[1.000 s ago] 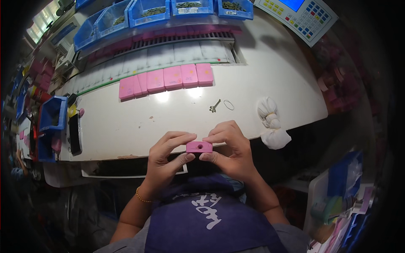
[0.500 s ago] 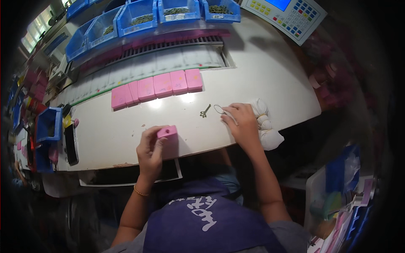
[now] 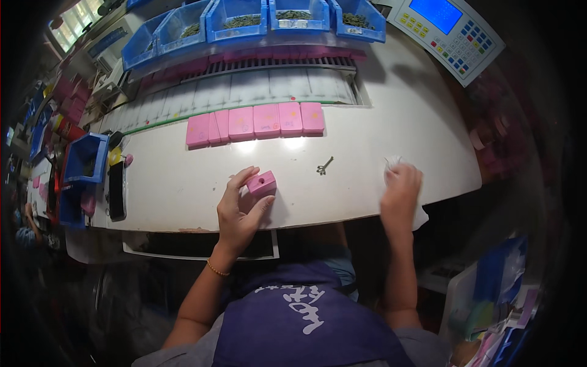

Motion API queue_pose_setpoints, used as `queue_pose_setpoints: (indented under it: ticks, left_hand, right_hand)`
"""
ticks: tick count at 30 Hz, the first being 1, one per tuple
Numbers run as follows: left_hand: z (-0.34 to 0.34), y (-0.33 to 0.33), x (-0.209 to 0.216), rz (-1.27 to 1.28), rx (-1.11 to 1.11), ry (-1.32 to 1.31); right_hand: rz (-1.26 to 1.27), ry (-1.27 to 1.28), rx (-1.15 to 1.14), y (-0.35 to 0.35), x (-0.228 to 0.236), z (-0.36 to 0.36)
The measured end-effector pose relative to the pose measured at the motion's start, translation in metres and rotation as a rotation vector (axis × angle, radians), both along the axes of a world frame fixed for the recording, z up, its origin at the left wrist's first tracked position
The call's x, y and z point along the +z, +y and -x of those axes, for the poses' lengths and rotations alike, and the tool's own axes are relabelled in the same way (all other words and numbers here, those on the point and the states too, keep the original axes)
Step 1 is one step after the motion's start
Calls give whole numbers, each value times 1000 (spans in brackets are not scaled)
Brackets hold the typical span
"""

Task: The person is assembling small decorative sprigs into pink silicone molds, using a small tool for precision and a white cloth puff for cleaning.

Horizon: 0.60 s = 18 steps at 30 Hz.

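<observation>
My left hand (image 3: 241, 211) curls around a small pink block (image 3: 263, 182) with a round hole in its facing end. Its fingers lie along the far left side and the thumb by the near edge. Farther right, a bronze-coloured key-shaped charm (image 3: 325, 165) lies on the white table, touched by neither hand. My right hand (image 3: 401, 191) is closed over a white, knotted-looking bundle (image 3: 420, 217) at the table's right front edge. The hand covers most of that bundle, and what its fingertips pinch is hidden.
A row of pink blocks (image 3: 254, 121) stands beyond my hands, before a long tray (image 3: 244, 88). Blue bins (image 3: 237, 21) of small metal pieces line the back. A keypad device (image 3: 449, 33) sits back right; a dark phone-like slab (image 3: 117, 191) and blue bin (image 3: 85, 158) are left.
My right hand has moved right from beside the key charm onto the white bundle; the thin loop at its fingertips no longer shows. My left thumb has spread lower around the pink block. The view has shifted.
</observation>
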State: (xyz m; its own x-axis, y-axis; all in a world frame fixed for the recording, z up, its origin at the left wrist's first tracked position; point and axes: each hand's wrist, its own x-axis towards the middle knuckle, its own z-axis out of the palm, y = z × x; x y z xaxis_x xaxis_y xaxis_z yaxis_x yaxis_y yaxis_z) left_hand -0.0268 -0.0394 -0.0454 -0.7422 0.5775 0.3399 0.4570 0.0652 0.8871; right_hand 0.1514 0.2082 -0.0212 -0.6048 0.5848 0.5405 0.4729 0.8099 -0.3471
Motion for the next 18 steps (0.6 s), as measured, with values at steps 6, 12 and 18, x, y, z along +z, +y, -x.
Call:
queue_pose_setpoints:
  ticks: [6,12,18]
  left_hand:
    - [-1,6,12,-14,23,7]
    - [-13,-4,31,-27,163,453]
    - [-45,7,57,-24,-110,217]
  right_hand:
    - [-119,-187,-169,12,-18,-33]
    - [-61,32,60,29,-4,-7]
    - [681,60,637,-68,43,21]
